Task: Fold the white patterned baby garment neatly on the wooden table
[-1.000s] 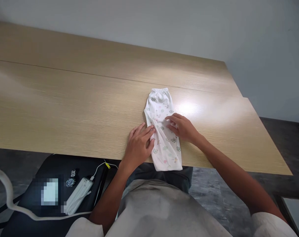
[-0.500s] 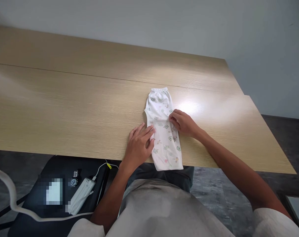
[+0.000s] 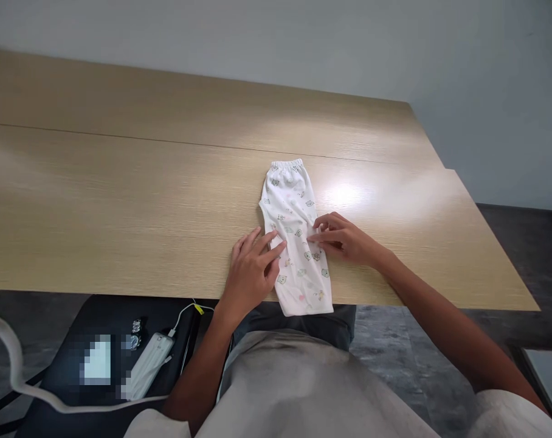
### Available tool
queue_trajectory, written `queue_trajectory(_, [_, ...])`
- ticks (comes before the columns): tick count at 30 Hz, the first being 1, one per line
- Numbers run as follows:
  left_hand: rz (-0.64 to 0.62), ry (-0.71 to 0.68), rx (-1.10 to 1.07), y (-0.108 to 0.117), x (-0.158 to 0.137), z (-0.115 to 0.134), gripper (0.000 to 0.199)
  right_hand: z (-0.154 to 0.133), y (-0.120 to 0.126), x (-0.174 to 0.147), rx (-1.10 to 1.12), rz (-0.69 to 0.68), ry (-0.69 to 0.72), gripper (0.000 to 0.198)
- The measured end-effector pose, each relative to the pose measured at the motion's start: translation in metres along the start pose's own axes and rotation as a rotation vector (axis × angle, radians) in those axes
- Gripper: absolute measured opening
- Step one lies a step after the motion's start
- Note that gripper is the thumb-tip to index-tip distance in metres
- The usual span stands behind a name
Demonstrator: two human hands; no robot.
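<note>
White trousers (image 3: 294,237) between 2 flat hands (image 3: 298,255)

The small garment (image 3: 294,237) is white, dotted all over with tiny printed figures in grey-green, pink and yellowish tones. The desk (image 3: 121,194) is pale tan wood with a fine straight grain and a thin dark seam running across it; a bright white glare sits on it near the garment. The wall (image 3: 303,42) is plain light grey. The person's shirt (image 3: 294,389) is light beige-grey. The chair seat (image 3: 89,316) is black, and on it lie a white power bank (image 3: 147,365) with a white cable (image 3: 185,310) ending in a yellow tip.
</note>
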State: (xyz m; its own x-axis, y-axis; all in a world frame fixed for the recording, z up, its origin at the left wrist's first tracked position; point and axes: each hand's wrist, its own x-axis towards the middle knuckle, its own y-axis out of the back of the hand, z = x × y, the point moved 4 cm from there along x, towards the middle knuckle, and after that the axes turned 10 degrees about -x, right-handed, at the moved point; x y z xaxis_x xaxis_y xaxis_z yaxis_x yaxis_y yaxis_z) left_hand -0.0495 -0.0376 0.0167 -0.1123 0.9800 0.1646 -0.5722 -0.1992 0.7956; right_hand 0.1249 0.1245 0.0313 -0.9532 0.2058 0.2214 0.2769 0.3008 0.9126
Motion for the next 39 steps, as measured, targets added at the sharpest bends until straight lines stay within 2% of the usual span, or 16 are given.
queue_trajectory(3, [-0.01, -0.001, 0.001, 0.0, 0.001, 0.001, 0.04, 0.003, 0.002, 0.003, -0.045, -0.008, 0.037, 0.019])
queue_trajectory(6, [-0.016, -0.003, 0.004, 0.0, 0.001, 0.001, 0.04, 0.002, 0.002, 0.007, -0.075, -0.045, 0.08, 0.024])
queue_trajectory(11, [-0.012, -0.004, 0.01, 0.0, 0.0, 0.0, 0.04, 0.003, 0.007, -0.004, -0.006, -0.01, 0.091, 0.026])
queue_trajectory(18, [-0.007, -0.008, 0.011, 0.0, 0.001, 0.0, 0.04, 0.008, 0.006, -0.022, -0.222, -0.007, 0.104, 0.028])
queue_trajectory(22, [-0.012, 0.0, 0.006, 0.0, 0.001, 0.0, 0.04, -0.005, 0.013, -0.02, -0.205, 0.073, 0.112, 0.019])
queue_trajectory(28, [-0.016, 0.016, -0.001, 0.0, 0.002, 0.001, 0.04, -0.032, 0.008, -0.022, -0.304, 0.012, 0.315, 0.014])
queue_trajectory(32, [-0.012, 0.011, 0.006, 0.0, 0.002, 0.001, 0.04, -0.036, 0.007, -0.029, -0.298, 0.061, 0.321, 0.013])
queue_trajectory(35, [-0.013, 0.007, 0.013, 0.0, 0.002, 0.0, 0.04, -0.044, 0.006, -0.032, -0.299, 0.012, 0.292, 0.019])
queue_trajectory(39, [-0.016, 0.003, 0.028, -0.002, 0.001, -0.001, 0.039, -0.058, 0.004, -0.033, -0.35, -0.042, 0.373, 0.019])
